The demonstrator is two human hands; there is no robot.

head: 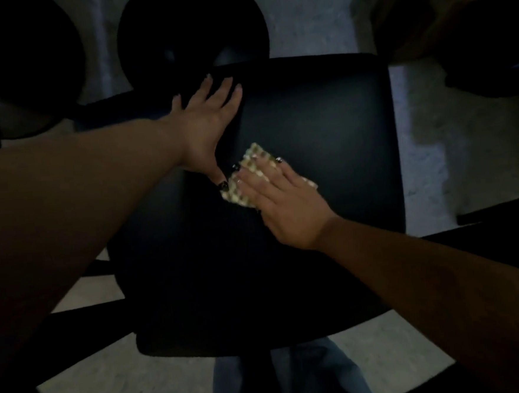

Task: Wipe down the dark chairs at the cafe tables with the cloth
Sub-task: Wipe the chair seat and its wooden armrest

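Pressing the cloth (252, 173) flat onto the dark chair (309, 137) with my right hand (280, 204). Fingers straight and laid together over the cloth, tips pointing up-left across the seat, palm down, nothing curled or pinched. Right forearm comes in from the lower right corner, wrist roughly level with the hand.

Cloth is a small pale checked piece, sitting near the middle of the seat, slightly left of centre. Its top corner and left edge stick out past my fingers; a strip also shows on the right side of the hand.

Left hand (208, 120) is flat on the seat too, up toward the far left corner. Fingers spread and straight, reaching the far edge of the seat; thumb stretched down toward the cloth, its tip just beside the cloth's left edge. Can't tell if thumb and cloth actually touch. Left forearm runs in from the left edge, crossing over the seat's left side.

Lighting is dim, seat surface detail mostly lost. Two round dark table bases (191, 32) beyond the chair on the grey floor (310, 14). My jeans (295, 378) show below the near edge of the seat.
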